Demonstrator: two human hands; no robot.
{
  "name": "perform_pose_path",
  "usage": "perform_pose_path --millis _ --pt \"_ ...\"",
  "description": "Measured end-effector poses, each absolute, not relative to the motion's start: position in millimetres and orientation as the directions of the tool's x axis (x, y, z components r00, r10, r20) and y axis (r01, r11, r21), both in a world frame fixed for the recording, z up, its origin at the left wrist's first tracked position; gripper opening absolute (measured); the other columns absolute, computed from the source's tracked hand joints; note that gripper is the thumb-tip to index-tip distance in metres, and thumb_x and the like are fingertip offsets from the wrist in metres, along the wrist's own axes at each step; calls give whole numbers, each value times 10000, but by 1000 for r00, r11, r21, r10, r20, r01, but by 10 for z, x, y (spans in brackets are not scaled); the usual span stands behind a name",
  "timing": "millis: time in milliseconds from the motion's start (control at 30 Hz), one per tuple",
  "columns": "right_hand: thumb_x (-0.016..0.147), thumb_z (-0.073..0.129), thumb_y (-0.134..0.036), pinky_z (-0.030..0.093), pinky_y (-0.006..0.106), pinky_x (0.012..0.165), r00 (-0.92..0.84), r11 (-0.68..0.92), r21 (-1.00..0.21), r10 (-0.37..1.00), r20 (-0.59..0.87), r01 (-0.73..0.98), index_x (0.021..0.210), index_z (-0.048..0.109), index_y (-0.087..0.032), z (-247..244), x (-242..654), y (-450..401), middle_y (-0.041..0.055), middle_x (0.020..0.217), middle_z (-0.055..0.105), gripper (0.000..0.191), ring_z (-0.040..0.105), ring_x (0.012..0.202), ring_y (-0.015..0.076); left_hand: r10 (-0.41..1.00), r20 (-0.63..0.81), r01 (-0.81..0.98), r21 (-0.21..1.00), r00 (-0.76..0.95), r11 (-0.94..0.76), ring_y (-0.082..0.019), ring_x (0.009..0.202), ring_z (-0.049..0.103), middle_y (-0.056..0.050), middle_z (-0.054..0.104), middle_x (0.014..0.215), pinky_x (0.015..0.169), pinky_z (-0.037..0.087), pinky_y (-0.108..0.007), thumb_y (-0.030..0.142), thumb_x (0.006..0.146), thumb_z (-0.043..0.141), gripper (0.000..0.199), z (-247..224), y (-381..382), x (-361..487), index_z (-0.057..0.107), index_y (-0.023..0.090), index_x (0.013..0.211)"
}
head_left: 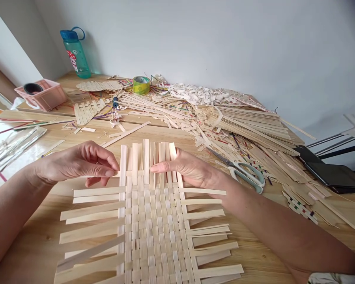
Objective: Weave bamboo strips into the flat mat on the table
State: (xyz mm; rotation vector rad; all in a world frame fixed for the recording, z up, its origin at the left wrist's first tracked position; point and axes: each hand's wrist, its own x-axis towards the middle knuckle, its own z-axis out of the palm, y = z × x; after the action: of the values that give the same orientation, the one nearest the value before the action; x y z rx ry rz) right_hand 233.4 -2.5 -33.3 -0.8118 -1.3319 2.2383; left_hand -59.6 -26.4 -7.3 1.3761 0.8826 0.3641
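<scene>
Fingers (106, 162) pinching a bamboo strip (129, 173)

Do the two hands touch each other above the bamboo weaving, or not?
Apart: the head view shows the left hand and right hand separated, with bamboo strips showing between their fingertips.

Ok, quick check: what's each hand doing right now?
Left hand: closed, pinching a thin pale bamboo strip.
Right hand: open, fingers extended, touching the pale woven bamboo mat, holding nothing.
</scene>
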Motion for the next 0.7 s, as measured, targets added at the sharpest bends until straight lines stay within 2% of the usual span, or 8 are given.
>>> perform_pose_path --millis 200,367,700 --pt "720 831 -271 540 333 900 -705 -449 -893 627 -331 20 1020 756 -175 -327 2340 -24 52 1032 754 324 699 888 161 686 -342 267 939 642 218 -83 453 537 -23 701 631 435 463 -159 265 835 740 153 -143 -216 -658 761 164 948" --pt "719 831 -256 546 325 879 -713 -455 -890 624 -320 1 1029 749 -186 -306 2330 -33 36 1029 750 328 701 865 151 690 -342 258 939 638 228 -88 446 541 -31 700 619 431 462 -167 267 822 752 170 -175 -200 -669 765 156 949" --pt "731 814 -252 571 337 847 -706 -480 -877 614 -353 21 1007 756 -186 -312 2351 -30 61 1052 755 290 705 889 201 741 -332 368 922 584 122 -78 439 516 -28 686 610 412 432 -143 315 842 723 192 -75 -245 -598 780 148 918"
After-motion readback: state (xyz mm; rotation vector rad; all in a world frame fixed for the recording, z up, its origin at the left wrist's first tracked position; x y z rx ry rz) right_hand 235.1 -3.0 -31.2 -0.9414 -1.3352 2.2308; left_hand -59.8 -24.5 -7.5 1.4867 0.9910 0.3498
